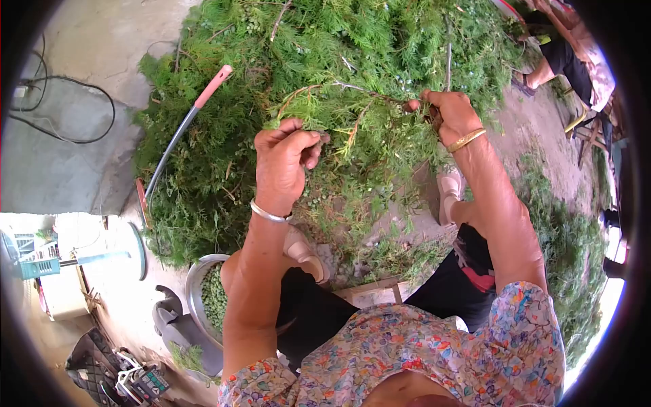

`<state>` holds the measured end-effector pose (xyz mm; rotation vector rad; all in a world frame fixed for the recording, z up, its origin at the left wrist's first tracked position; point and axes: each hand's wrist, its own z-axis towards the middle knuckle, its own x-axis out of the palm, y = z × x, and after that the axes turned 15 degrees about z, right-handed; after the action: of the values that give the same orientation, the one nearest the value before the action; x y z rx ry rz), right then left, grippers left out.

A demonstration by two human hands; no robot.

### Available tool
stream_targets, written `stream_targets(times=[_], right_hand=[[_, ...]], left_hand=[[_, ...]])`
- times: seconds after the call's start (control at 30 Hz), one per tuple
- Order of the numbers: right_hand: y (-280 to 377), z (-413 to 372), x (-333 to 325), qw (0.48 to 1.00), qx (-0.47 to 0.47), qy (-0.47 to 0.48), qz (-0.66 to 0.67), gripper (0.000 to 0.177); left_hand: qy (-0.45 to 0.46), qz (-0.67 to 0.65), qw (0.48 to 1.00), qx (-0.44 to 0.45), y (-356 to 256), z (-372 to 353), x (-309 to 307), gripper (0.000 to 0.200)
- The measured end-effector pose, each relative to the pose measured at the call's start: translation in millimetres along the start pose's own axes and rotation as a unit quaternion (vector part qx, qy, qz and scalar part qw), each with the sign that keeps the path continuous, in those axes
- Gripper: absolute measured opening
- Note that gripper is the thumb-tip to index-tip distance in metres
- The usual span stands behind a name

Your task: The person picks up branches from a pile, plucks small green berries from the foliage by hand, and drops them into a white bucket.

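A leafy evergreen branch (359, 112) with a thin brown stem stretches between my two hands over the pile. My right hand (453, 117), with a gold bangle at the wrist, is closed on the stem end. On the other side my left hand (283, 159), wearing a silver bangle, has its fingers curled and pinched at the branch's foliage; what sits between the fingertips is too small to name. By my left knee stands a metal basin (196, 288) holding many small green cones or berries (215, 298).
A big heap of cut greenery (203, 169) spreads ahead, with a pink-handled metal tool (178, 129) lying on it. Another person's leg (542, 71) shows at upper right. At left are a concrete block (74, 149), a black cable (112, 119) and a fan (134, 251).
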<state>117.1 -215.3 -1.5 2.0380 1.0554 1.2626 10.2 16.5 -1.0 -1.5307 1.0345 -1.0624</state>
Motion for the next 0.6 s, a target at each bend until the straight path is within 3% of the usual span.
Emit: stream_targets(times=[0.1, 0.23, 0.33, 0.4, 0.6], right_hand=[[5.9, 13.3, -12.8, 0.994, 0.039, 0.040, -0.091, 0.005], [0.2, 41.5, -29.1, 0.996, 0.074, 0.044, -0.022, 0.008], [11.4, 18.9, -14.6, 0.998, 0.065, 0.018, 0.008, 0.016], [9.9, 32.2, -22.0, 0.998, 0.061, 0.007, 0.013, 0.017], [4.6, 32.7, -22.2, 0.999, 0.028, -0.014, 0.040, 0.018]], left_hand=[[-0.007, 0.011, 1.000, 0.005, -2.1, 0.0, -4.7, 0.006], [-0.015, 0.057, 0.998, 0.007, -9.6, -4.2, -5.0, 0.007], [0.045, -0.019, 0.998, -0.044, -7.3, -5.8, -8.2, 0.013], [0.128, -0.227, 0.958, -0.121, 4.2, -4.1, -11.8, 0.024], [0.186, -0.050, 0.979, -0.065, -5.5, -18.4, 3.4, 0.021]])
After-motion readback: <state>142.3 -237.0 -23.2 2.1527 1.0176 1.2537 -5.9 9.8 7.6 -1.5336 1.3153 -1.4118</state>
